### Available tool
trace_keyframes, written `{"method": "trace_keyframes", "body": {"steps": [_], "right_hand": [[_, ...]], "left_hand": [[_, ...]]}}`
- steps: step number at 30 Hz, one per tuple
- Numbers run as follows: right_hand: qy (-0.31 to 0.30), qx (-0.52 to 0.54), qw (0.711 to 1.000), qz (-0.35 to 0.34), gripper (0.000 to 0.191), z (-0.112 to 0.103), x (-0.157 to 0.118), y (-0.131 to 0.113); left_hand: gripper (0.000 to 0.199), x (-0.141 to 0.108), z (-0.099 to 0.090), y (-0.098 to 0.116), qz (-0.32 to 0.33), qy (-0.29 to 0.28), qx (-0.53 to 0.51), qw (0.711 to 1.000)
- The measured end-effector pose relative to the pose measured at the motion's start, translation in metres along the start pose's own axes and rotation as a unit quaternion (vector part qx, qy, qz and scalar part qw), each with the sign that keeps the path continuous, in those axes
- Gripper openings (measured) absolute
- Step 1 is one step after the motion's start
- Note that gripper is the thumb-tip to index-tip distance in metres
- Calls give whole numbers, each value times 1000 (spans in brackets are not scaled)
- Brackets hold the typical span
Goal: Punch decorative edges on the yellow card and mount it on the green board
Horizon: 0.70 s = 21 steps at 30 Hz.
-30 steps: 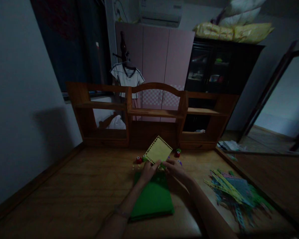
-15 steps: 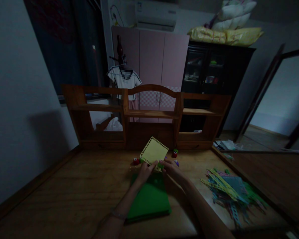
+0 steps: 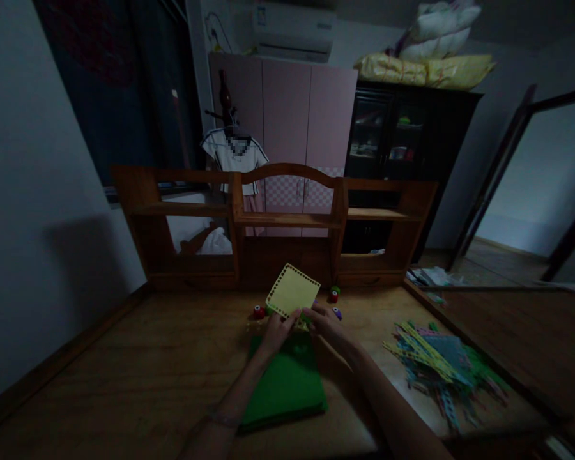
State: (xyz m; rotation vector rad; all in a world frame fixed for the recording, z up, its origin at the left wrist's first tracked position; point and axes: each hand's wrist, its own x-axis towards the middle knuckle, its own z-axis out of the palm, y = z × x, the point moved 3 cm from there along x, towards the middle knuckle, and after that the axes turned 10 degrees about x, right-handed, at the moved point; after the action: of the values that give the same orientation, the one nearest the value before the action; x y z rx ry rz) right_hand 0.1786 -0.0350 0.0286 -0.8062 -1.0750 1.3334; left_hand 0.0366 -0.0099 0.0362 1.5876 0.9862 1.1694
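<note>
A pale yellow square sheet (image 3: 294,291) with a row of dark holes along its edges is held up above the desk. My left hand (image 3: 278,330) pinches its lower edge. Close beside it, my right hand (image 3: 323,319) has its fingers closed at the sheet's lower right edge, near a small green thing too dim to make out. Below both hands lies a green stack (image 3: 287,383), flat on the desk. Small yellow bits are scattered just behind the stack.
A red toy (image 3: 259,312), a red and green toy (image 3: 334,294) and a purple toy (image 3: 337,313) stand behind the hands. A pile of coloured perforated strips (image 3: 436,361) lies at the right. The wooden shelf unit (image 3: 287,220) borders the desk's back.
The whole view has shifted slightly. Both hands still hold the same places at the yellow sheet, with no clear movement over the desk.
</note>
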Motion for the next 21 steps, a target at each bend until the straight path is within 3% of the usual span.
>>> {"method": "trace_keyframes", "body": {"steps": [11,21], "right_hand": [[7,13,999,-30,35,12,-6,-9],[37,22,999,9,33,19,-8,-9]], "left_hand": [[44,3,5,-20,-23,-45,45,998],[44,6,-2,-12,13,30,17,999]]}}
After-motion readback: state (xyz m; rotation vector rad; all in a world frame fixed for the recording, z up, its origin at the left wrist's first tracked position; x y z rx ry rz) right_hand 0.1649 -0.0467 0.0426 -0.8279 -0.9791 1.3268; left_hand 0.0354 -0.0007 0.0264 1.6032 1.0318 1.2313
